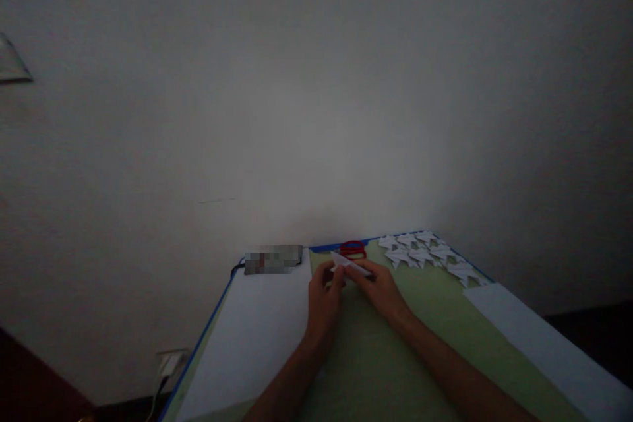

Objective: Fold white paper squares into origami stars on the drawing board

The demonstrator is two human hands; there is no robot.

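Note:
A small folded white paper (350, 263) is held above the green tabletop (380, 356), pointed at its upper left end. My left hand (326, 287) pinches its near left part between thumb and fingers. On the other side my right hand (376, 283) grips the right part, thumb toward the middle. Both hands are closed on the paper, and fingers hide some of its folds. Just behind it lie scissors with red handles (353, 250). Several folded white paper shapes (420, 256) with pointed tips lie at the table's far right.
A large white sheet (252, 323) covers the table's left side, with a blurred-out flat object (273, 259) and a dark cable at its far end. Another white sheet (534, 336) lies along the right edge. The wall (316, 112) rises behind the table. A plugged socket (171, 364) is at lower left.

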